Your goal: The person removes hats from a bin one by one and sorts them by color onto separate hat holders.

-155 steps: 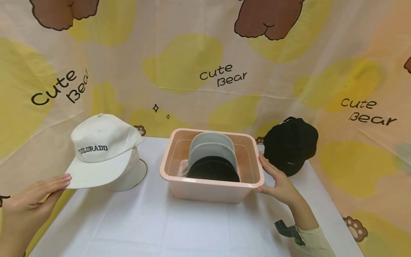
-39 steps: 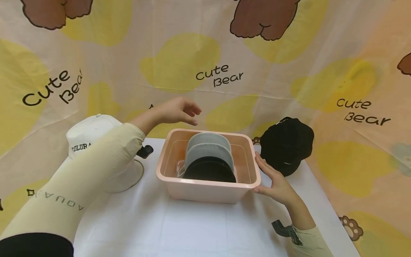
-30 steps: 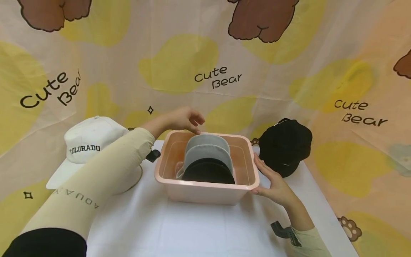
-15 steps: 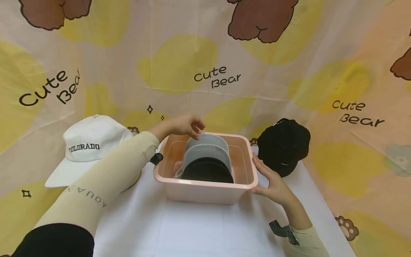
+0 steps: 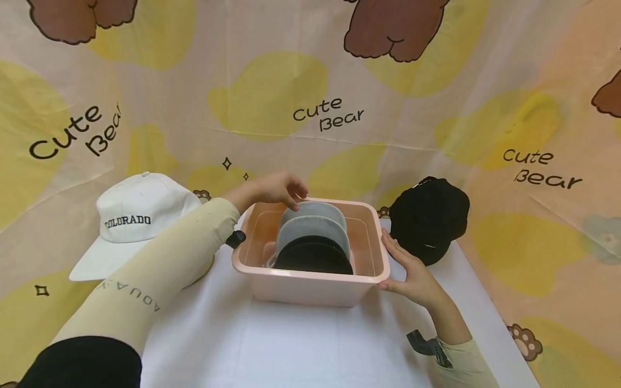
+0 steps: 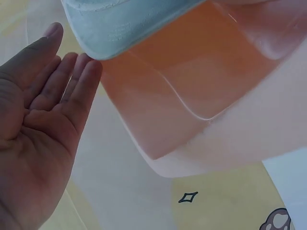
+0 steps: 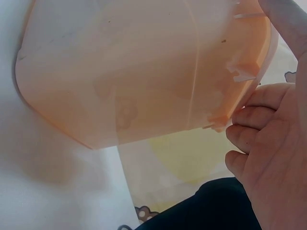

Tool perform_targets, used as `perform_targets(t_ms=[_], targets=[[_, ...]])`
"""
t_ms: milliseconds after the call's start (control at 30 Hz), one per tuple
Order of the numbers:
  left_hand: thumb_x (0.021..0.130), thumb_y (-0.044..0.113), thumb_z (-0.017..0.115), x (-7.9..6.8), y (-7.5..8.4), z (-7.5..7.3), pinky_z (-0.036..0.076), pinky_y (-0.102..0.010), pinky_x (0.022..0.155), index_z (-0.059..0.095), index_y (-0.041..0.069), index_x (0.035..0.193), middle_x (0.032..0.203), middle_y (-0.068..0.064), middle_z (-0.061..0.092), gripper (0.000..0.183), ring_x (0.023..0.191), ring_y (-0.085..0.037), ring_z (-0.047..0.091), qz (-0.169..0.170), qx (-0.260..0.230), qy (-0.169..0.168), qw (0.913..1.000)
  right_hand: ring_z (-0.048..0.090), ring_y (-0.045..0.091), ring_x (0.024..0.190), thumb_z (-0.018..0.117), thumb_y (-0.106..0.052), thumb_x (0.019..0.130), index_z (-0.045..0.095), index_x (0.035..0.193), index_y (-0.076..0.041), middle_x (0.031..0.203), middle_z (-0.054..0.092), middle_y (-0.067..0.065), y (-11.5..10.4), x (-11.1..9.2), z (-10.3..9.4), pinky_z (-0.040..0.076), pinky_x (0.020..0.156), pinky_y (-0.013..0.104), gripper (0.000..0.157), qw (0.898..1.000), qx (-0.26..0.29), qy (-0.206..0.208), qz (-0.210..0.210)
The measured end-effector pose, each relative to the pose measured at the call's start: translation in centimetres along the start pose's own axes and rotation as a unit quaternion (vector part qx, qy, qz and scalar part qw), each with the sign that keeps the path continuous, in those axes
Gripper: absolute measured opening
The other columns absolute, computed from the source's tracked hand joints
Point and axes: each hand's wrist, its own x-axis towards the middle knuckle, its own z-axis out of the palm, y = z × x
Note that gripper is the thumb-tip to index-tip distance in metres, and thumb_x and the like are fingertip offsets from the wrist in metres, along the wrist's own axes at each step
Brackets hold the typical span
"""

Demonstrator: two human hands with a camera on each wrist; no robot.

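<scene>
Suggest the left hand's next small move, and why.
Probably pinch the rear gray brim with the left hand: its fingers are beside the brim's edge but not curled round it, while the right hand touches the rim of the pink bin and could steady it.

Head: above, forward-down over desk [image 5: 296, 345]
Left wrist: close, into box [image 6: 153, 105]
Right wrist: close, at box's outside
All views: box
</scene>
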Motion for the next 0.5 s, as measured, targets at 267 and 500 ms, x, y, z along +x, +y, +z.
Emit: perform_targets(t_ms=[267,500], targets=[[0.084,-0.006,0.079,0.3,0.2,0.8,0.059,-0.037,0.094,0.071,-0.004,0.119,0.113,-0.018,0.074,0.036,0.107,-0.029,0.070,-0.006,0.011,-0.004,0.9999,0.022,0.045,0.153,0.096,-0.022,0.066,0.034,0.161,-0.021,0.169,0.025,0.002,0.0,0.0,0.0,0.024,0.109,0.080,0.114,1.000,0.000,0.000,0.001],[0.082,-0.009,0.079,0.6,0.0,1.3,0.061,-0.030,0.083,0.073,-0.002,0.118,0.107,-0.015,0.076,0.037,0.098,-0.023,0.072,-0.020,0.022,-0.007,0.9995,0.023,0.045,0.153,0.096,-0.019,0.065,0.035,0.160,-0.019,0.169,0.025,0.001,0.1,-0.1,0.1,0.024,0.111,0.078,0.113,1.000,-0.002,-0.001,-0.004]])
